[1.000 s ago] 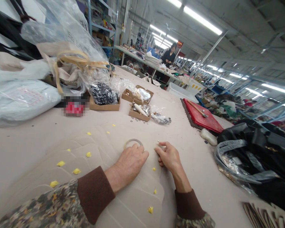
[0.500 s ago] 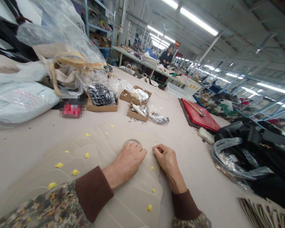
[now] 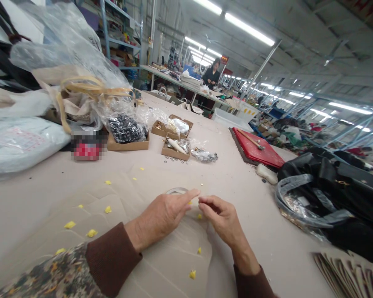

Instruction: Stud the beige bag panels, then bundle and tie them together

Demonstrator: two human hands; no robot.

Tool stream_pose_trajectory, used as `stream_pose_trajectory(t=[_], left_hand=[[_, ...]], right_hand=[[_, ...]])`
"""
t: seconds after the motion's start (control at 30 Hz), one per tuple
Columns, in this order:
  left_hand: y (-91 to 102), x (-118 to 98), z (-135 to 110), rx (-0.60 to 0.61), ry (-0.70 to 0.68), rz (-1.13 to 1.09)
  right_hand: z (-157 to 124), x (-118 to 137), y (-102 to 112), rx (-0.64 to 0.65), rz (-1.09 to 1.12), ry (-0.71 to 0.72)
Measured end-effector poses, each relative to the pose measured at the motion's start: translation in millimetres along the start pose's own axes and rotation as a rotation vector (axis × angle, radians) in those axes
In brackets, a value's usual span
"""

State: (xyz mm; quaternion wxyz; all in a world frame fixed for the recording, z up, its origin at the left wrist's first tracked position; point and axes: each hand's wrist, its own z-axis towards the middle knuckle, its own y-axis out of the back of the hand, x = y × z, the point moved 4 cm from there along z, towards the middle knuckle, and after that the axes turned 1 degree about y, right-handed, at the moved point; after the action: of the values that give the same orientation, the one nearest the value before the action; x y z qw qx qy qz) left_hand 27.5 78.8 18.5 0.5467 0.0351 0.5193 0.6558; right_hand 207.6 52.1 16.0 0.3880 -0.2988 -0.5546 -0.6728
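Note:
Several beige sheets [image 3: 161, 265] lie fanned in overlapping layers before me, dotted with small yellow pieces [image 3: 92, 233]. My left hand [image 3: 161, 215] is over their far right part, fingers stretched to the right and thumb apart from the index finger. One yellow bit [image 3: 189, 202] shows by those fingertips; whether they touch it I cannot tell. A ring-shaped roll [image 3: 178, 190], partly hidden, sits just beyond this hand. My right hand [image 3: 222, 217] is close by at the sheets' right edge, thumb and fingers pinched together. Anything between them is too small to make out.
Beyond the sheets stand small cardboard boxes [image 3: 176, 155] of metal parts and a box with a black bagged bundle [image 3: 127, 128]. Plastic-wrapped goods [image 3: 25, 140] fill the left. A red board [image 3: 256, 147] with a hammer [image 3: 251, 139] and black bags [image 3: 335, 186] are right.
My left hand has lifted and its fingers have straightened towards my right hand, showing a yellow bit. The right hand stays pinched near the same place. The view has shifted slightly.

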Motion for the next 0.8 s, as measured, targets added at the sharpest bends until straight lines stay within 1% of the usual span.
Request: stream_pose_trajectory(t=[0.1, 0.17, 0.23, 0.33, 0.43, 0.57, 0.6, 0.67, 0.73, 0.8], left_hand=[[-2.0, -2, 0, 0.02, -0.018, 0.028], [-2.4, -3, 0, 0.035, -0.008, 0.048], [-2.7, -4, 1, 0.07, 0.015, 0.055], [-2.5, -5, 0, 0.143, 0.053, 0.034], [-1.1, -4, -1, 0.187, 0.108, 0.025], [0.1, -2, 1, 0.159, 0.161, 0.026], [-0.3, -2, 1, 0.147, 0.161, 0.026], [-1.2, -3, 2, 0.109, 0.133, 0.03], [-1.3, -6, 3, 0.052, 0.079, 0.046], [-0.3, -10, 2, -0.014, 0.01, 0.054]], right_hand=[[-1, 20, -9, 0.011, -0.093, 0.243], [-2, 29, -14, 0.006, -0.153, 0.332], [-3, 32, -18, 0.001, -0.204, 0.369], [-4, 30, -23, -0.031, -0.309, 0.363], [-6, 26, -24, -0.094, -0.376, 0.326], [-7, 26, -23, -0.146, -0.298, 0.222], [-7, 26, -24, -0.147, -0.249, 0.167], [-5, 22, -26, -0.133, -0.106, 0.01], [-3, 17, -28, -0.113, 0.063, -0.155], [0, 10, -26, -0.135, 0.18, -0.265]])
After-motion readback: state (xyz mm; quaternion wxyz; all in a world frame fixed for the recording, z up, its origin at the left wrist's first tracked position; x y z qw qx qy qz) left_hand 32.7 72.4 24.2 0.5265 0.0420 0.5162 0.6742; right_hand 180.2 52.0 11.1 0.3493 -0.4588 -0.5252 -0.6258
